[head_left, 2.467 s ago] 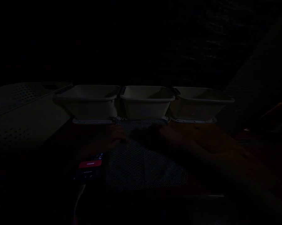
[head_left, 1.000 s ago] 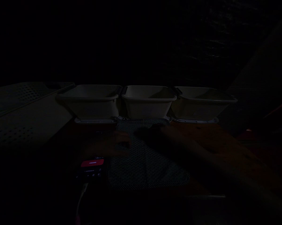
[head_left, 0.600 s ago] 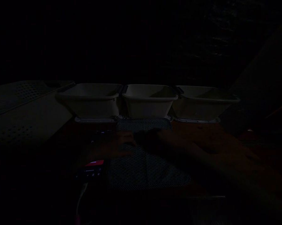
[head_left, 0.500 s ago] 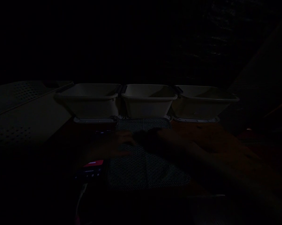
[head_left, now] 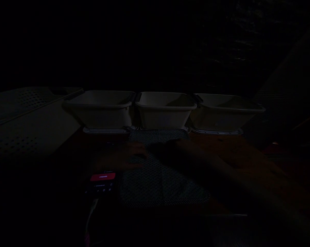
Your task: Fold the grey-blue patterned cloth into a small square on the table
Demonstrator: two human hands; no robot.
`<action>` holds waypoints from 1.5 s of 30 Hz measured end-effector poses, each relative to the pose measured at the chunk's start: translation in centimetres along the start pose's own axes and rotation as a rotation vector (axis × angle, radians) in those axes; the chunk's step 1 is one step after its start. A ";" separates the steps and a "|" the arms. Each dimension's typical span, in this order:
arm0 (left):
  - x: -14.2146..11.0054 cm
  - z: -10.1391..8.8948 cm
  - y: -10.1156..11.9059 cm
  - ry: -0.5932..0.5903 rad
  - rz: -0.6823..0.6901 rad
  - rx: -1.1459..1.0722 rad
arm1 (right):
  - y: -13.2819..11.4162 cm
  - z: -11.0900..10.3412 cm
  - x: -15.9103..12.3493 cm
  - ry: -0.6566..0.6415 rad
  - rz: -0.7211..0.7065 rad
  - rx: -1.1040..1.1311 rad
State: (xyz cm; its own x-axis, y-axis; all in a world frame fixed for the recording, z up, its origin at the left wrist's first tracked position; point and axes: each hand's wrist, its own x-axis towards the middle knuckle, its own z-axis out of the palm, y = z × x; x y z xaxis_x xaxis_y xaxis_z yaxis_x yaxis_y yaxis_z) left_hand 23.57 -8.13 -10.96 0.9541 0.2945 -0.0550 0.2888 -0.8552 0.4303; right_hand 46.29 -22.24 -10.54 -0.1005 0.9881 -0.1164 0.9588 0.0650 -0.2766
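Shifting to bare more of the phone [head_left: 100, 185], the left hand [head_left: 124, 156] parts its fingers over the cloth [head_left: 165, 188], which we record as already flat on the counter [head_left: 232, 151], anything outstanding undetermined and the right hand's [head_left: 180, 150] grip unclear.

Along the counter's [head_left: 229, 151] far edge stand three pale bins [head_left: 166, 117] in a row. Nearer, a textured cloth [head_left: 167, 185] lies flat, the left hand [head_left: 130, 155] over its left side, beside a lit phone [head_left: 102, 177].
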 end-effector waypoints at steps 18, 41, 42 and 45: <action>0.2 -0.7 0.5 -0.145 -0.064 -0.011 | -0.3 2.2 0.3 0.118 -0.333 0.145; -0.4 -0.6 -0.2 -0.119 0.090 -0.007 | 0.0 2.5 0.6 0.088 -0.595 0.248; -0.4 -0.6 -0.2 -0.118 0.091 -0.005 | -0.1 2.4 0.6 0.072 -0.597 0.241; -0.5 -0.6 -0.2 -0.103 0.090 -0.005 | -0.3 1.9 0.4 0.032 -0.634 0.219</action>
State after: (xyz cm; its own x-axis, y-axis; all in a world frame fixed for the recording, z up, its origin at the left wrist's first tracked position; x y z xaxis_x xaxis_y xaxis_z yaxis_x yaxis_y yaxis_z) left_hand 22.94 -7.87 -10.50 0.9794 0.1709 -0.1077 0.2011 -0.8743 0.4418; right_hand 45.45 -22.17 -12.29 -0.6152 0.7719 0.1602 0.6401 0.6077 -0.4700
